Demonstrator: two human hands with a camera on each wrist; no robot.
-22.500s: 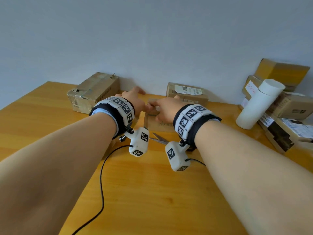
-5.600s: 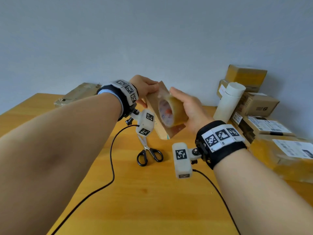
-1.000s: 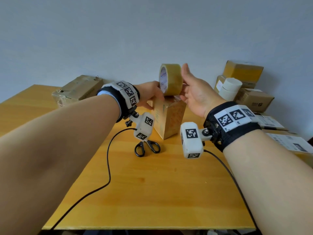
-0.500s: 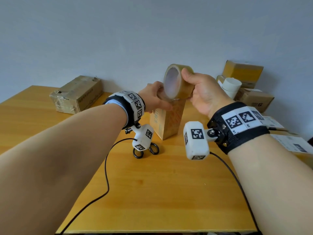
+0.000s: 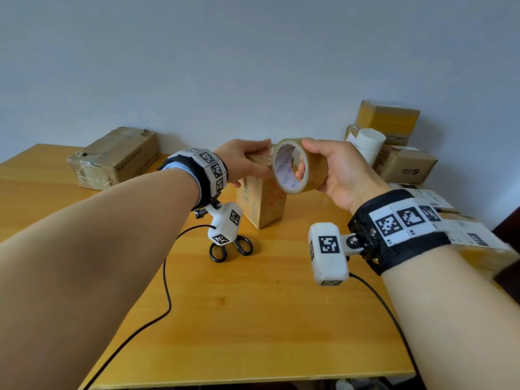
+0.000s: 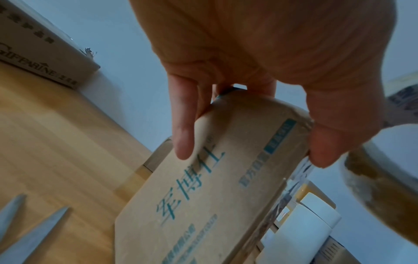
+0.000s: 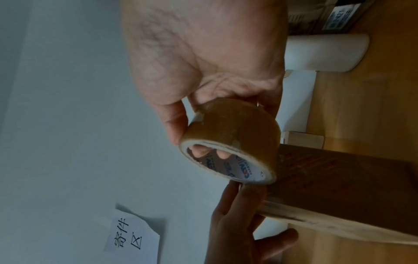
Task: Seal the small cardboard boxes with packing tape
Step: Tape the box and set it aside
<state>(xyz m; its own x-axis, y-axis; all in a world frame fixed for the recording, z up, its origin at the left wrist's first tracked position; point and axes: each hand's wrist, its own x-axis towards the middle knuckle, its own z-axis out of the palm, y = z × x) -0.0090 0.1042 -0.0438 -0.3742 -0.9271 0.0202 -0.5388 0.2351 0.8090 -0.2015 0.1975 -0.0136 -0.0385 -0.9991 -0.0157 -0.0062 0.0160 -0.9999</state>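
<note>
Head camera showed a small brown cardboard box (image 5: 260, 201) standing on end near the middle of the frame, on a smooth yellow wooden table (image 5: 253, 319). The box was tall and thin, with blue-green printed letters on its side. In the left wrist view its top corners looked soft and rounded, and a shiny, crinkly strip of clear tape ran down its right edge.

The left hand (image 5: 239, 161) sat on top of the box. It gripped the top end, with a finger down one side and the thumb down the other.

The right hand (image 5: 342, 171) held a round roll of packing tape (image 5: 299, 166), just right of the box top and touching it. The roll was brown and glossy, with a white inside that had red and blue print. The thumb lay over the top of the roll and two fingertips (image 7: 222, 154) poked inside the ring. The two hands were close together, with the roll between them.

Black-handled scissors (image 5: 233, 249) lay on the table in front of the box, partly behind the left wrist camera. A bigger, worn cardboard box (image 5: 118, 156) sat at the left by the wall. At the right were stacked boxes (image 5: 399, 147) and a white tube (image 5: 368, 144) standing up.
</note>
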